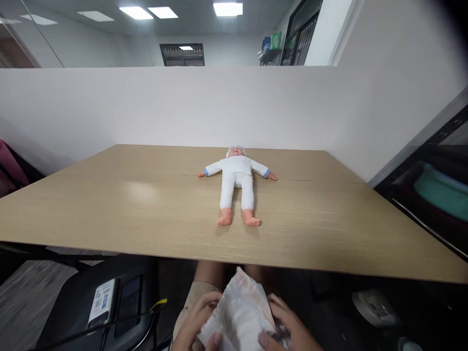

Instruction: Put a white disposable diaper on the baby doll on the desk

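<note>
Head view: the left hand (pixel 197 314) and the right hand (pixel 288 321) share a grip on a white sheet (pixel 243 309), one at each side of it. The fingers of both hands are bent behind its edges and the thumbs lie toward its near face – a loose, partly curled hold, with the width of the sheet between the palms. It is thin, soft and creased, rising to a blunt peak at the top, with a faint pinkish tint along its upper and right edges; whether it is paper, cloth or plastic I cannot tell. It sits right between the hands, its peak standing beyond the fingertips, above the person's lap and just short of the table (pixel 109 209).

On the tabletop, well apart from the hands, a doll (pixel 237 168) lies on its back – arms spread, bare feet toward the person – in white clothes with blue cuffs and a white cap. To the left, below table level, a black chair (pixel 66 312) bears a box with a white label (pixel 101 301). Behind the table stands a pale partition (pixel 219 105).
</note>
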`<state>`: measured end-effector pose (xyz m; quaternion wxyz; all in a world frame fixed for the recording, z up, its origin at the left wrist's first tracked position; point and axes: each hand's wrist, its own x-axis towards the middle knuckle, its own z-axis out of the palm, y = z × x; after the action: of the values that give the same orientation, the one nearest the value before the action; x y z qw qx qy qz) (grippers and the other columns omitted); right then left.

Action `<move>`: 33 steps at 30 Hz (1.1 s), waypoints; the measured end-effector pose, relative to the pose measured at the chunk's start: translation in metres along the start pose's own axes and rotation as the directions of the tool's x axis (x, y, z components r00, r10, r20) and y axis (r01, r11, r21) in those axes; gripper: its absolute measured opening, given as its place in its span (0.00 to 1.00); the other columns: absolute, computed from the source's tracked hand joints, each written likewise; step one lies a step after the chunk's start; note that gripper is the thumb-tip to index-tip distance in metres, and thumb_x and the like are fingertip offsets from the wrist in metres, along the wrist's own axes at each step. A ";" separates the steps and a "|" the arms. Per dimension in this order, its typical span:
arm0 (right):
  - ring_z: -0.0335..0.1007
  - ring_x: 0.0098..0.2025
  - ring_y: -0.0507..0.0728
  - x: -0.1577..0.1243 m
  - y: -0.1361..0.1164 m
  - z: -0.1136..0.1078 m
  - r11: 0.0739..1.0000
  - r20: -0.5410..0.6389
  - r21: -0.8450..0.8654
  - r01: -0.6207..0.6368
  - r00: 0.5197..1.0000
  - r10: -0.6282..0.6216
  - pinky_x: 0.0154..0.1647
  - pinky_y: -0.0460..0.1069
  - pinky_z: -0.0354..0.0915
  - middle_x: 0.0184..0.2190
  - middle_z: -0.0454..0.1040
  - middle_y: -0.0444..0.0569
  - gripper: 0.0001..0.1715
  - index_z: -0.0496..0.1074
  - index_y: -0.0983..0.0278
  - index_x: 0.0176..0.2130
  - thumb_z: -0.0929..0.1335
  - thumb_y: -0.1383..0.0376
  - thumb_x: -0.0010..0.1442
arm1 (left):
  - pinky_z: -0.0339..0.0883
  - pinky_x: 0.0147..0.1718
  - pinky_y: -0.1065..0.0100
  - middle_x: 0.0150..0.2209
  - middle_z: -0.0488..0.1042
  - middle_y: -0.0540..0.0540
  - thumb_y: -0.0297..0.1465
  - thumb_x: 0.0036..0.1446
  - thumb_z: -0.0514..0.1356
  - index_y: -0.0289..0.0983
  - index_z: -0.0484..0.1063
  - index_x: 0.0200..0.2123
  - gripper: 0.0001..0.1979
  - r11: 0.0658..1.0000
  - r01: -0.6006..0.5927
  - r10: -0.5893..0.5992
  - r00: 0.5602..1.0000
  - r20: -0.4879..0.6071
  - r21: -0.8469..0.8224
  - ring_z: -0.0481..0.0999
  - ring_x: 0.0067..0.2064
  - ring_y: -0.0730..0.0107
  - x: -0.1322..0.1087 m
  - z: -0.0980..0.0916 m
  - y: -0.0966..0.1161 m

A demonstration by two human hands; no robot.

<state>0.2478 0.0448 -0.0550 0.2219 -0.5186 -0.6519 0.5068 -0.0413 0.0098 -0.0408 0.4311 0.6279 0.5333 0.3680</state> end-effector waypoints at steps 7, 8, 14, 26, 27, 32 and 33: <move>0.77 0.53 0.66 0.058 -0.048 -0.029 0.811 -0.104 0.558 0.178 0.984 -0.145 0.61 0.60 0.68 0.50 0.81 0.54 0.31 0.77 0.55 0.56 0.74 0.43 0.60 | 0.72 0.46 0.64 0.39 0.74 0.46 0.53 0.65 0.59 0.41 0.75 0.43 0.21 0.991 0.026 -0.025 1.000 0.012 -0.134 0.74 0.44 0.59 0.073 -0.056 0.049; 0.77 0.51 0.65 0.069 -0.050 -0.034 0.789 -0.143 0.585 0.190 0.981 -0.130 0.59 0.59 0.69 0.48 0.82 0.53 0.29 0.77 0.56 0.54 0.75 0.44 0.60 | 0.70 0.43 0.67 0.37 0.71 0.48 0.51 0.67 0.58 0.39 0.73 0.39 0.20 0.992 -0.015 0.019 1.000 0.024 -0.125 0.72 0.40 0.63 0.087 -0.062 0.052; 0.72 0.40 0.57 0.123 -0.057 -0.067 0.790 -0.396 0.530 0.309 0.914 -0.092 0.44 0.48 0.68 0.37 0.78 0.45 0.20 0.75 0.59 0.41 0.77 0.49 0.59 | 0.63 0.37 0.69 0.35 0.67 0.51 0.46 0.70 0.58 0.38 0.69 0.38 0.17 0.991 -0.135 0.135 0.991 0.021 0.002 0.67 0.37 0.68 0.170 -0.091 0.063; 0.75 0.39 0.63 0.154 -0.041 -0.104 0.996 -0.496 -0.072 0.054 0.864 -0.083 0.42 0.52 0.68 0.33 0.80 0.50 0.29 0.79 0.64 0.35 0.67 0.42 0.65 | 0.59 0.38 0.63 0.30 0.71 0.49 0.49 0.71 0.53 0.40 0.67 0.33 0.21 0.852 -0.106 0.062 0.993 0.101 0.512 0.70 0.38 0.59 0.219 -0.112 0.027; 0.76 0.40 0.64 0.152 -0.040 -0.101 0.991 -0.521 -0.129 0.038 0.848 -0.101 0.43 0.54 0.69 0.36 0.81 0.52 0.29 0.80 0.64 0.39 0.67 0.42 0.66 | 0.59 0.39 0.63 0.30 0.71 0.49 0.49 0.71 0.53 0.40 0.67 0.33 0.21 0.848 -0.101 0.057 0.993 0.099 0.520 0.70 0.38 0.58 0.218 -0.112 0.025; 0.70 0.59 0.72 0.132 -0.067 -0.048 0.844 -0.664 -0.534 0.049 0.594 -0.455 0.60 0.68 0.65 0.61 0.74 0.60 0.34 0.64 0.62 0.68 0.67 0.52 0.69 | 0.62 0.41 0.62 0.33 0.73 0.48 0.48 0.72 0.53 0.40 0.68 0.34 0.20 0.864 -0.082 0.047 0.996 0.081 0.497 0.72 0.41 0.58 0.208 -0.108 0.029; 0.68 0.63 0.71 0.128 -0.078 -0.033 0.790 -0.605 -0.606 0.091 0.592 -0.532 0.62 0.68 0.65 0.63 0.72 0.60 0.35 0.61 0.60 0.71 0.68 0.57 0.69 | 0.62 0.42 0.62 0.34 0.74 0.48 0.48 0.72 0.54 0.40 0.69 0.36 0.19 0.870 -0.080 0.043 0.995 0.088 0.486 0.72 0.41 0.58 0.205 -0.107 0.032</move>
<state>0.1928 0.1787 -0.0035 0.4124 -0.5906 -0.6937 0.0028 -0.0959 0.2266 0.0283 0.2660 0.7464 0.5724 0.2110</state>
